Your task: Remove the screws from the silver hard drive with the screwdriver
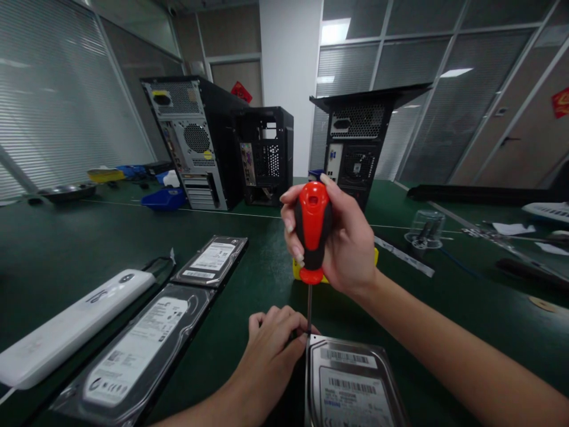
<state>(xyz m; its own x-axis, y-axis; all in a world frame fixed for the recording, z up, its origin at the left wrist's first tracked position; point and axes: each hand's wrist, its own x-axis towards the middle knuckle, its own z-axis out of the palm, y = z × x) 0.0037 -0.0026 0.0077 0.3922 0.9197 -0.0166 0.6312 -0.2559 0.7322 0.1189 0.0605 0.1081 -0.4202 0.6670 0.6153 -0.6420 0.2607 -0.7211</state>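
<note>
My right hand (344, 237) is wrapped round the handle of a red and black screwdriver (313, 222), held upright with its shaft pointing down. The tip meets the far left corner of a silver hard drive (351, 379) with a white label, cut off by the bottom of the view. Beside that corner, my left hand (275, 347) has its fingers curled and pressed together against the drive's edge and the screwdriver tip. What its fingertips pinch is hidden. A yellow object (297, 271) shows partly behind my right hand.
Two more hard drives (146, 344) (211, 261) lie to the left, beside a white power bank-like bar (75, 326). Computer cases (222, 142) (267, 154) (355, 142) stand at the back. A blue tray (163, 199) sits left; a clear cup (427, 228) and metal strips (404, 256) lie right.
</note>
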